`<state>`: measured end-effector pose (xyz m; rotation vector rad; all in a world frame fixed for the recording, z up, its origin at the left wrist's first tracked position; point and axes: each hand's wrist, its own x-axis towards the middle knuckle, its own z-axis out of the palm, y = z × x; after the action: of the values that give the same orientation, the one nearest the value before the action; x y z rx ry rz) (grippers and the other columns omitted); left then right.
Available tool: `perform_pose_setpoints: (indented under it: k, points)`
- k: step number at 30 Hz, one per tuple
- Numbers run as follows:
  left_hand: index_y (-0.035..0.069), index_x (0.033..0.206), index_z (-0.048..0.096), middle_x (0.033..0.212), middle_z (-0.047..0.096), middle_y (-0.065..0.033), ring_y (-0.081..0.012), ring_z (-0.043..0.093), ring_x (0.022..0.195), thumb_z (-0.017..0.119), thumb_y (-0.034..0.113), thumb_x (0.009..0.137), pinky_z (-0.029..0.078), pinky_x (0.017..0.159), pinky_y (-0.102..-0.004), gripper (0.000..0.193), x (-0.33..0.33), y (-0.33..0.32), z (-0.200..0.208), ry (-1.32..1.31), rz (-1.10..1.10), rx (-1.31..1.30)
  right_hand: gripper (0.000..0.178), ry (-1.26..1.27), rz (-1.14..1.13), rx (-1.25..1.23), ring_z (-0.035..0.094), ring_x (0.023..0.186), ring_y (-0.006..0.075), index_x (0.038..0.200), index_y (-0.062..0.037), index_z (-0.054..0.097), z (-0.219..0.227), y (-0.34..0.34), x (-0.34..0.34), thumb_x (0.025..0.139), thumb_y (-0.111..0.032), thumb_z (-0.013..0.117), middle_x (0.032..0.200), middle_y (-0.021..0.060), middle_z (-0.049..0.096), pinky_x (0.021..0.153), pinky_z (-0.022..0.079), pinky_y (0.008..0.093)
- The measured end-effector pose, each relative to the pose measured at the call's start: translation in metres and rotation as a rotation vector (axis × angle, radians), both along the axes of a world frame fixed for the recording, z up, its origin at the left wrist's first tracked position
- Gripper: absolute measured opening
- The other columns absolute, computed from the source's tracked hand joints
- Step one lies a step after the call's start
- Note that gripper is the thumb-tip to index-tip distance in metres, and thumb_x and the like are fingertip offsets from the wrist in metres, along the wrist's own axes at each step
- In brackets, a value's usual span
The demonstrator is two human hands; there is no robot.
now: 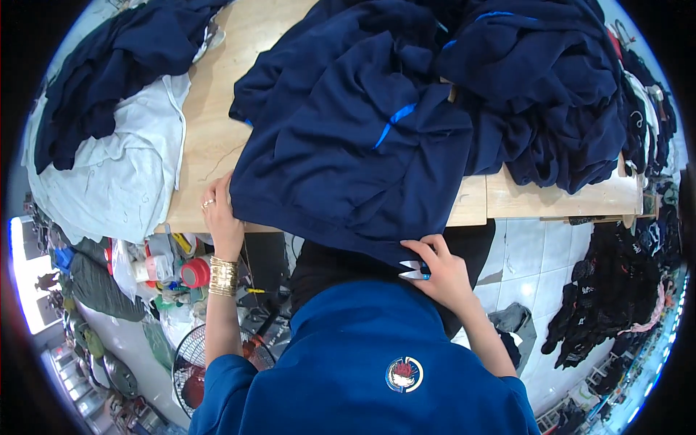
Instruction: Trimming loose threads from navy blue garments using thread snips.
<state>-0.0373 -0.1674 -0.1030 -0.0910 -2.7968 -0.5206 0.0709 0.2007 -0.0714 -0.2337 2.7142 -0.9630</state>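
Note:
A navy blue garment (326, 159) with a bright blue strip (395, 123) on it lies spread and wrinkled before me, its near edge hanging over the table's front. At its left corner, my left hand (222, 206) has its fingers bent around the fabric edge; the garment partly hides them. My right hand (440, 272) is at the near right part of the hem, closed on small thread snips (415, 270) whose blades point left. The thumb and index finger of that hand also touch the hem.
Light wood table (206, 138). More navy garments (536, 101) are heaped at the right. A white cloth (130, 167) with dark fabric (123, 65) on top drapes over the left end. Below are a fan (192, 362), a red-lidded jar (194, 272) and black clothing (605, 290) on the right.

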Motion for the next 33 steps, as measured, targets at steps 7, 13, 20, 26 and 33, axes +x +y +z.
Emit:
perform_pose_setpoints:
  k: [7,13,20,26,33]
  points:
    - [0.007,0.128,0.043,0.123,0.046,-0.0162,-0.0339,0.039,0.119,0.051,-0.010,0.066,0.029,0.102,-0.0406,0.064,0.006,-0.019,0.004,-0.157,-0.091,0.067,0.033,-0.064,0.169,-0.182,0.064,0.076,0.0233,0.103,-0.0126,0.063,0.013,0.013,-0.014,0.072,-0.016,0.072,0.100,0.0066,0.059,0.069,0.052,0.0298]
    - [0.006,0.131,0.041,0.120,0.052,-0.0161,-0.0270,0.049,0.115,0.051,0.000,0.079,0.040,0.095,-0.0361,0.053,0.017,-0.045,0.035,-0.296,-0.060,0.203,0.027,0.245,-0.251,-0.164,0.062,0.080,0.0180,0.100,-0.0096,0.064,0.052,0.036,-0.080,0.075,-0.003,0.066,0.087,0.0084,0.060,0.070,0.049,0.0270]
    - [0.002,0.121,0.050,0.111,0.060,-0.0102,-0.0170,0.057,0.101,0.049,0.004,0.088,0.043,0.090,-0.0291,0.033,-0.010,0.015,0.064,-0.214,-0.138,0.734,0.033,0.449,-0.291,0.115,0.061,0.075,0.0240,0.104,-0.0131,0.060,0.008,0.014,-0.172,0.073,-0.014,0.070,0.085,0.0085,0.060,0.066,0.048,0.0308]
    - [0.000,0.117,0.053,0.111,0.059,-0.0114,-0.0169,0.058,0.099,0.050,0.005,0.090,0.044,0.087,-0.0274,0.028,-0.001,0.058,0.065,-0.500,-0.299,1.107,0.021,0.651,-0.103,-0.160,0.058,0.063,0.0240,0.085,-0.0077,0.058,0.022,-0.012,-0.127,0.065,-0.006,0.065,0.074,0.0065,0.056,0.057,0.047,0.0333]
    - [0.009,0.112,0.059,0.110,0.055,-0.0077,-0.0184,0.055,0.096,0.064,0.006,0.079,0.047,0.076,-0.0268,0.034,-0.014,0.136,0.061,-0.207,-0.363,0.773,0.018,0.183,0.345,-0.087,0.060,0.064,0.0223,0.084,-0.0085,0.059,0.007,-0.025,-0.041,0.067,-0.002,0.061,0.078,0.0057,0.054,0.056,0.048,0.0297]
